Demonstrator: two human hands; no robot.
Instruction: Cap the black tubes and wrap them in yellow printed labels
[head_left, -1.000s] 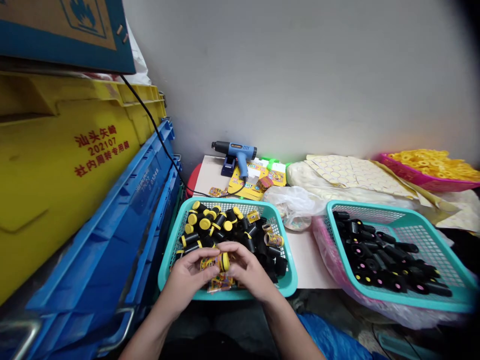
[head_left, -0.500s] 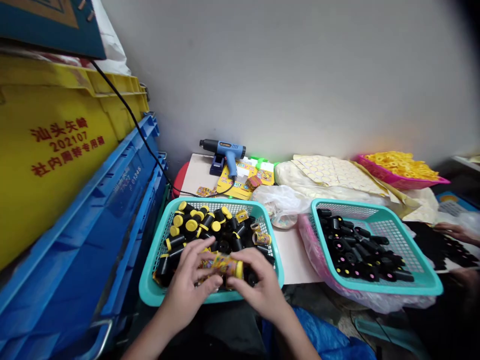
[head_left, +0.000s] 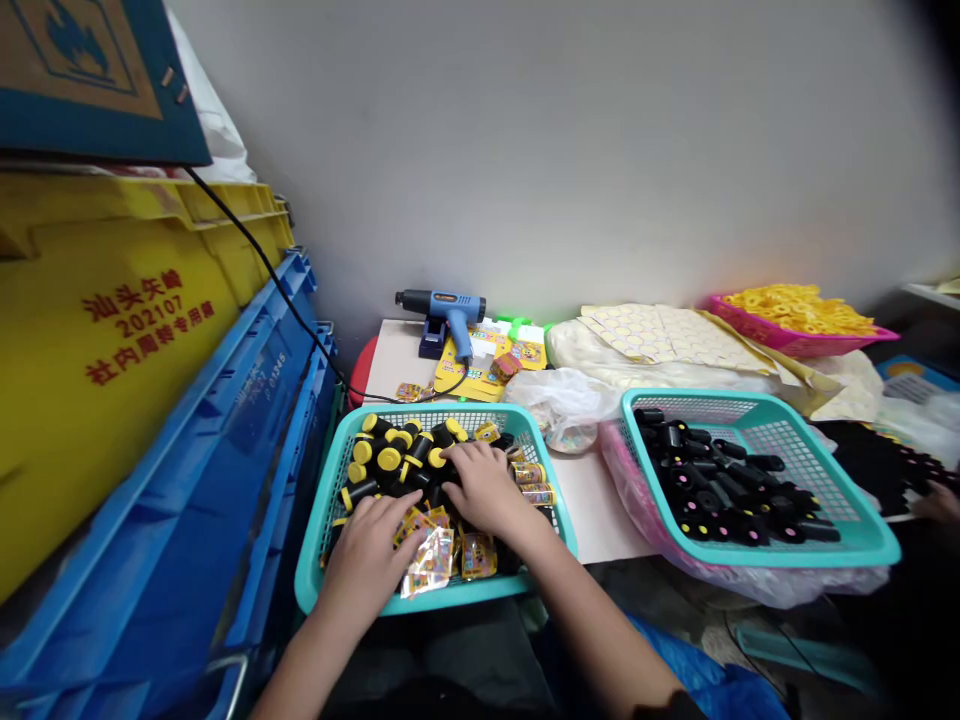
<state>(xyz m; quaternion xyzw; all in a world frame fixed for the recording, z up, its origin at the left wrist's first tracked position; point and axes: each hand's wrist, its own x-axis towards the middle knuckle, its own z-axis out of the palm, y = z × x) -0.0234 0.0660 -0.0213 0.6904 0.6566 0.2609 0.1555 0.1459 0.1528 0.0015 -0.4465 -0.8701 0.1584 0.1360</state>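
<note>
A turquoise basket (head_left: 311,560) holds many black tubes with yellow caps (head_left: 388,459). My left hand (head_left: 367,550) is over its front left part, fingers apart, beside a pile of shiny printed film sleeves (head_left: 431,560). Deeper in the basket, my right hand (head_left: 484,490) reaches down among the black tubes. Its thumb and fingers are apart, and I see nothing held between them; the tubes partly hide the fingertips. Along the right side lie tubes wrapped in printed film (head_left: 537,494).
Behind the basket, a blue heat gun (head_left: 456,305) rests on a stand, its cord trailing left. A second turquoise basket (head_left: 847,520) of black tubes is right, with a person's hand (head_left: 941,503) beyond. Stacked blue crates (head_left: 172,470) flank the left. A pink basket (head_left: 810,343) holds yellow parts.
The film-wrapped tube with a yellow cap has left my hands. My right hand has moved up and forward into the tubes, and my left has lowered by the film sleeves.
</note>
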